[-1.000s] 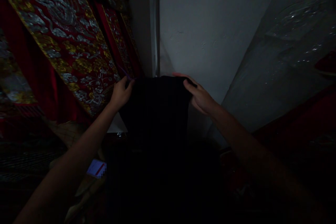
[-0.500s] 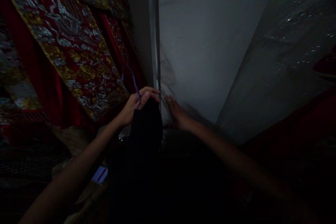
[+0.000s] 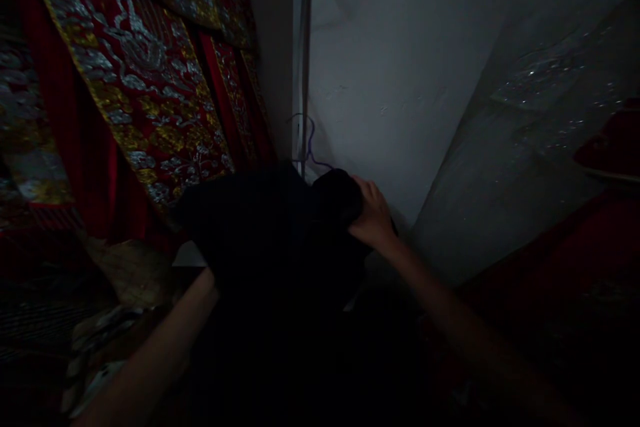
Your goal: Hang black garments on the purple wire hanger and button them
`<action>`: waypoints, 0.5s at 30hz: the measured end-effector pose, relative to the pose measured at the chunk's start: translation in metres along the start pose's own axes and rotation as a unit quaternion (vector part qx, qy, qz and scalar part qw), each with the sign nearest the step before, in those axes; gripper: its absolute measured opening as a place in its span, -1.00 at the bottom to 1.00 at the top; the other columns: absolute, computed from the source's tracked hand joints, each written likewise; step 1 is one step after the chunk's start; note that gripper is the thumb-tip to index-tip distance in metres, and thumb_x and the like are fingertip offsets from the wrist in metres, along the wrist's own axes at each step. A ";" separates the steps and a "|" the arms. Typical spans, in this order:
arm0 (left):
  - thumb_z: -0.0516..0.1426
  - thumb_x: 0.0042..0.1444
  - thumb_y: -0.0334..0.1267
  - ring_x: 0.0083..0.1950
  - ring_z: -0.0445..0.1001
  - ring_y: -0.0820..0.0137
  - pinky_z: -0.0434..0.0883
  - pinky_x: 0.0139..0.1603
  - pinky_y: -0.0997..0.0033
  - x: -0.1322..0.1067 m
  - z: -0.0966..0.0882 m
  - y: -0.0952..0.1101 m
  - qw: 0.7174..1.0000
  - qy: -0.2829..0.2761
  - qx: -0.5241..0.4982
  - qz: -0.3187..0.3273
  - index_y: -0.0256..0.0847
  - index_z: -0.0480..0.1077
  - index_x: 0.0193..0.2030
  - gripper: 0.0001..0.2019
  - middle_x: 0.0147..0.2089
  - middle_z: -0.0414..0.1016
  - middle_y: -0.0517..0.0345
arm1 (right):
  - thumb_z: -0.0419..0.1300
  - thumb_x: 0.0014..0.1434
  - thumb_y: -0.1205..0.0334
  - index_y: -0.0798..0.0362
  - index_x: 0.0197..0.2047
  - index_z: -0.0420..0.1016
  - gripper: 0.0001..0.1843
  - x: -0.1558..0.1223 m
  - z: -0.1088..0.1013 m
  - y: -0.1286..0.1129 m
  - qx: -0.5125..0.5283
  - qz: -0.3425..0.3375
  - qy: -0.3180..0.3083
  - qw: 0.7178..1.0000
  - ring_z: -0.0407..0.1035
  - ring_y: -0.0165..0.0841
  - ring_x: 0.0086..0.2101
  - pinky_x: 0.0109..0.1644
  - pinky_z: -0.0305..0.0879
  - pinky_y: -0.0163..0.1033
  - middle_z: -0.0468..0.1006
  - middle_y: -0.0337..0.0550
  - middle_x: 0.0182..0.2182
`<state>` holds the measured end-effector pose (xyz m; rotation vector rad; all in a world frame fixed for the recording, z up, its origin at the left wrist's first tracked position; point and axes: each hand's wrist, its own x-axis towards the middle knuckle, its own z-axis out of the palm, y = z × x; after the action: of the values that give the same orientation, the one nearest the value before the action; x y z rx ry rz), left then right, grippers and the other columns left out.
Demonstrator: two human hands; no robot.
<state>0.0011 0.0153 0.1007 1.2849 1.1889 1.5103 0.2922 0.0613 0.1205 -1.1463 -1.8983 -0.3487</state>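
Observation:
A black garment (image 3: 270, 213) is spread across the middle of the view, its details lost in the dark. A thin purple hanger (image 3: 311, 147) sticks up out of its top, hook pointing left, in front of the pale door frame. At the garment's right shoulder, my right hand (image 3: 373, 213) is closed with its fingers over the cloth. Of my left hand (image 3: 207, 283) only the wrist shows; the fingers go in behind or inside the cloth and are hidden.
Red cloth with gold and silver embroidery (image 3: 145, 87) hangs at the left. A whitish panel (image 3: 390, 73) stands ahead, with clear plastic sheeting (image 3: 530, 113) to its right. Dark red fabric (image 3: 550, 240) lies at lower right. The room is very dim.
The black garment has risen and spread out to both sides. The purple hanger now stands upright in its top. My right hand has moved from the panel onto the cloth; my left has gone under it.

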 end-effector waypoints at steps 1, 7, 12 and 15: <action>-0.30 0.41 0.05 -0.08 0.63 0.36 0.55 -0.04 0.30 -0.005 -0.008 -0.012 0.999 -0.001 -0.042 -0.033 -0.29 0.53 -0.11 -0.35 -0.10 0.65 -0.03 | 0.23 -0.11 0.32 0.12 0.33 0.17 -0.11 0.007 -0.002 0.006 -0.017 0.019 0.014 1.000 0.28 0.03 0.11 0.18 0.29 0.13 0.38 0.15 0.14; 0.38 0.01 -0.03 0.30 0.43 0.09 0.28 0.38 0.06 -0.027 -0.018 -0.059 0.965 0.039 -0.217 -0.144 -0.20 0.49 0.06 -0.50 0.14 0.58 -0.05 | 0.24 -0.16 0.35 0.15 0.36 0.17 -0.04 0.049 -0.011 0.000 -0.085 0.052 -0.003 0.995 0.32 0.06 0.06 0.15 0.29 0.15 0.39 0.17 0.09; 0.42 -0.03 -0.28 0.33 0.40 0.12 0.27 0.41 0.07 -0.049 -0.004 -0.075 0.971 0.090 -0.169 -0.143 -0.14 0.38 0.19 -0.38 0.24 0.50 -0.01 | 0.25 -0.24 0.39 0.11 0.40 0.12 0.06 0.027 -0.015 -0.018 -0.053 0.021 -0.029 0.998 0.27 0.09 0.13 0.19 0.24 0.17 0.36 0.15 0.13; 0.40 0.02 -0.28 0.32 0.42 0.15 0.29 0.40 0.08 -0.066 0.001 -0.092 0.961 0.114 -0.181 -0.176 -0.13 0.38 0.20 -0.41 0.25 0.49 -0.01 | 0.27 -0.19 0.36 0.02 0.38 0.16 0.00 0.001 -0.015 -0.025 0.042 0.011 -0.010 0.999 0.21 0.05 0.22 0.28 0.14 0.19 0.32 0.09 0.22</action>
<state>0.0123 -0.0268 -0.0037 0.6324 1.1445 1.5420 0.2795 0.0396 0.1343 -1.1163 -1.8980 -0.2437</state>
